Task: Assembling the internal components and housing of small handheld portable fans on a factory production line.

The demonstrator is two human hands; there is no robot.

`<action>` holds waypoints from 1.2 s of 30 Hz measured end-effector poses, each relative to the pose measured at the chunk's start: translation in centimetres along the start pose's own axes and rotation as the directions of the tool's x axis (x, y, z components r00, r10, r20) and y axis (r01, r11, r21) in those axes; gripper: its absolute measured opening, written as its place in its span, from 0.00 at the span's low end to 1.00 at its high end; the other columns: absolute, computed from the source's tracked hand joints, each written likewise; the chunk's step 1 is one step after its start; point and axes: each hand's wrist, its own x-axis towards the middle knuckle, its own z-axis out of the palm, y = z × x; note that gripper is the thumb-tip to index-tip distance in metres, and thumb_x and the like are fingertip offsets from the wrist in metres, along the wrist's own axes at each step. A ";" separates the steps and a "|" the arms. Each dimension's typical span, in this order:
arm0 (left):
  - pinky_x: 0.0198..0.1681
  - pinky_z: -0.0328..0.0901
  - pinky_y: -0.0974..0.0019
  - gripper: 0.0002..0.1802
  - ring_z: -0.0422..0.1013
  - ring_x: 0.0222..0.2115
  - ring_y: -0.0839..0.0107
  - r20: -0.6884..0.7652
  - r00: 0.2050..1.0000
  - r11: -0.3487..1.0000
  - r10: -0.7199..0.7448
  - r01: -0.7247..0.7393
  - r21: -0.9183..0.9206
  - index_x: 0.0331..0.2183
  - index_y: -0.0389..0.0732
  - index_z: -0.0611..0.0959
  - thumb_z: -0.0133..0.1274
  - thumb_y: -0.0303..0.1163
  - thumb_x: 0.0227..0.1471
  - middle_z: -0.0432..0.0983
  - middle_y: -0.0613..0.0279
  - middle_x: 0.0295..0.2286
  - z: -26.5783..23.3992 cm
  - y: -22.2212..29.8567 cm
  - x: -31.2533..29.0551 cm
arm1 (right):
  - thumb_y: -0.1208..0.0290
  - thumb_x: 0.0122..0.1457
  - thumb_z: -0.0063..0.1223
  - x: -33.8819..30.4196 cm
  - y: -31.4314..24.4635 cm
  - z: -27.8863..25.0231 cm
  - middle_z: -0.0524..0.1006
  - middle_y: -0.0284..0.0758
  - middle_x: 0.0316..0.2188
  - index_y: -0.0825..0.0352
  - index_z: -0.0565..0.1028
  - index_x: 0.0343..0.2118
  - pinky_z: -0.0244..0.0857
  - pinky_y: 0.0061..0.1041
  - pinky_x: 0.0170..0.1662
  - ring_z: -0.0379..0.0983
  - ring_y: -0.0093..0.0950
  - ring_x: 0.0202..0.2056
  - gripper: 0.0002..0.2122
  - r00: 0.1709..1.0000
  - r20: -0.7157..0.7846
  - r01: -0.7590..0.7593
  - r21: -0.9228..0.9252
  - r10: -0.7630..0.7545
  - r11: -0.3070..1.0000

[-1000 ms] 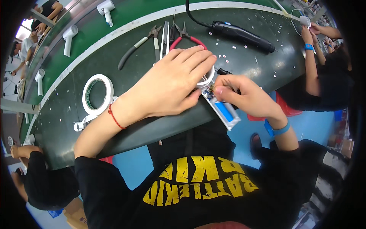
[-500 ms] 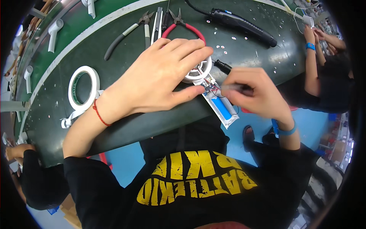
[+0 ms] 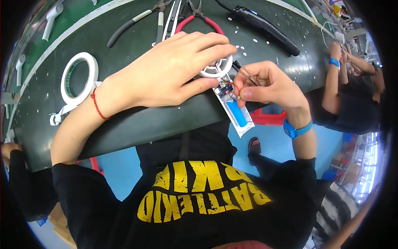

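Note:
A white handheld fan has its handle opened, showing a blue cylindrical battery and a small circuit board. My left hand spreads over its round head, fingers on the ring and thumb beside the board, steadying it. The handle juts past the table edge. My right hand is closed beside the board, its thumb and fingertip pinching a thin red wire. Slim metal tweezers lie within the same hand, pointing up and left. My left palm hides part of the fan head.
On the green table lie a tape roll, grey-handled cutters, red-handled cutters and a black corded electric screwdriver. White fan parts are at the far left. Another person's hands work at the right.
My right hand has turned and come in closer to the board, its fingertips now at the red wire. The tweezers have swung to point up-left. My left hand stays on the fan.

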 end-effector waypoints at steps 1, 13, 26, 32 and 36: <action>0.54 0.57 0.55 0.30 0.62 0.51 0.53 0.007 1.000 1.000 -0.008 0.008 0.001 0.54 0.39 0.68 0.54 0.31 0.48 0.63 0.51 0.52 0.0 0.0 -0.2 | 0.76 0.55 0.56 0.0 -0.2 0.0 0.77 0.33 0.26 0.73 0.74 0.33 0.61 0.12 0.30 0.69 0.13 0.25 0.07 0.998 -0.016 -0.062 0.071 0.064 0.996; 0.55 0.56 0.55 0.30 0.61 0.53 0.53 0.028 0.999 0.999 -0.031 0.031 -0.021 0.54 0.40 0.67 0.54 0.32 0.50 0.62 0.51 0.52 0.0 0.1 -0.4 | 0.73 0.56 0.55 0.1 0.6 1.2 0.74 0.26 0.26 0.68 0.73 0.34 0.46 0.08 0.22 0.60 0.07 0.22 0.06 0.966 -0.253 0.045 -0.022 -0.049 0.999; 0.53 0.59 0.55 0.29 0.63 0.50 0.53 -0.029 1.000 1.000 -0.011 0.010 -0.012 0.53 0.40 0.68 0.54 0.32 0.49 0.63 0.53 0.51 0.4 -0.1 -0.8 | 0.79 0.51 0.60 -0.7 0.6 3.5 0.74 0.24 0.24 0.70 0.76 0.31 0.50 0.11 0.20 0.59 0.08 0.19 0.06 0.892 -0.404 0.062 -0.331 -0.201 0.941; 0.51 0.59 0.55 0.29 0.65 0.48 0.54 -0.053 0.999 1.000 -0.007 0.006 -0.019 0.53 0.41 0.68 0.55 0.31 0.49 0.64 0.54 0.51 0.6 -0.2 -0.9 | 0.79 0.52 0.58 -0.3 2.2 3.6 0.76 0.29 0.25 0.71 0.76 0.34 0.56 0.13 0.24 0.64 0.11 0.21 0.07 0.774 -0.410 0.115 -0.659 -0.482 0.744; 0.51 0.60 0.56 0.29 0.65 0.48 0.54 -0.028 0.999 1.000 -0.021 0.020 -0.022 0.53 0.40 0.68 0.55 0.30 0.48 0.64 0.54 0.51 0.3 -0.2 -0.8 | 0.80 0.57 0.54 -0.3 1.2 2.8 0.78 0.33 0.31 0.75 0.76 0.38 0.67 0.16 0.40 0.72 0.16 0.34 0.07 0.884 -0.413 0.141 -0.208 -0.217 0.968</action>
